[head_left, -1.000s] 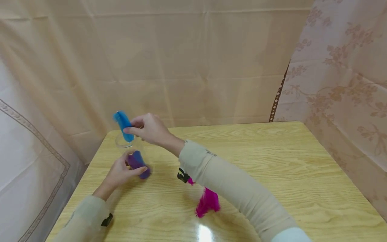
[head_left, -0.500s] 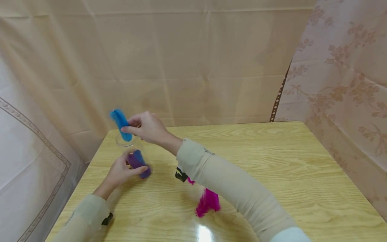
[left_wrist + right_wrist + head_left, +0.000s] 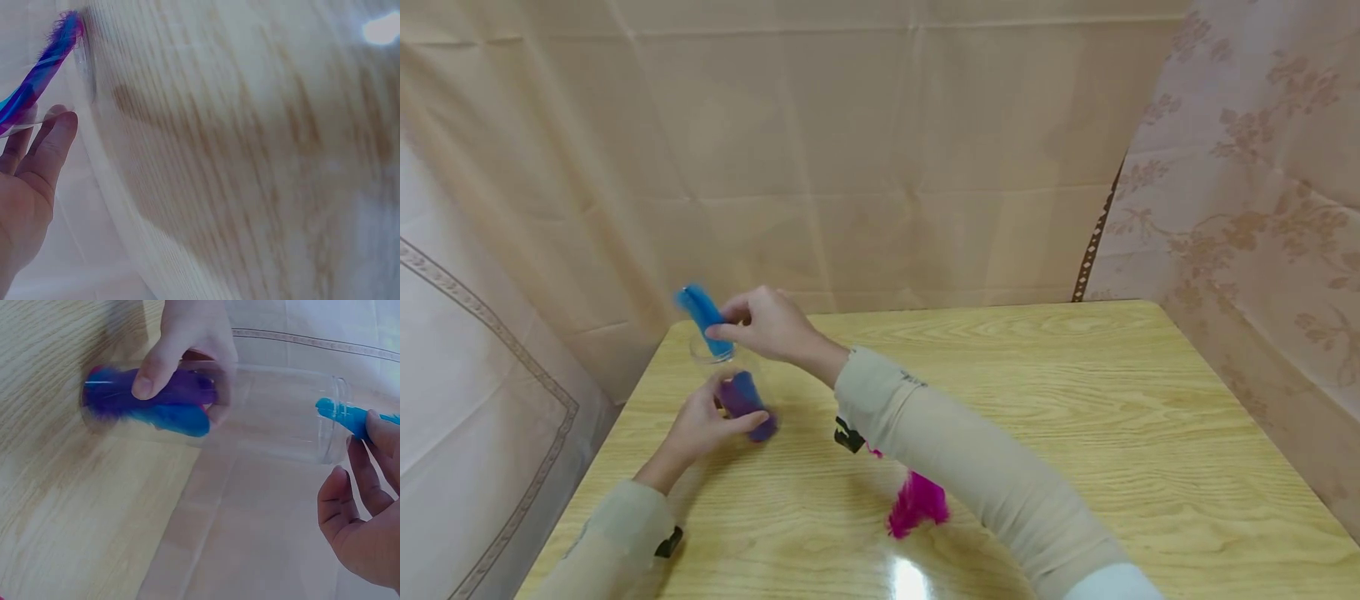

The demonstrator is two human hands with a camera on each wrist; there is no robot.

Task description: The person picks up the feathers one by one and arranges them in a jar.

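A clear cylindrical jar [image 3: 275,406] stands on the table, and my left hand [image 3: 700,425] grips it round its lower half. Inside, at the bottom, lie purple feathers [image 3: 169,390] and a blue feather [image 3: 178,419]. My right hand [image 3: 771,323] pinches another blue feather [image 3: 702,308] between thumb and fingers at the jar's mouth. In the right wrist view that feather's tip reaches just inside the rim [image 3: 337,419]. The left wrist view shows only part of the left hand [image 3: 34,181] and the feathers seen through the jar.
A magenta feather [image 3: 917,502] lies on the wooden table [image 3: 1075,417], partly hidden under the right forearm. Another bit of magenta [image 3: 874,450] shows beside the black strap buckle [image 3: 848,435]. Beige curtain [image 3: 880,167] hangs behind the table.
My right hand first rises slightly, then lowers a little with the blue feather, bringing its lower end to the jar's mouth. The left hand keeps its hold on the jar.
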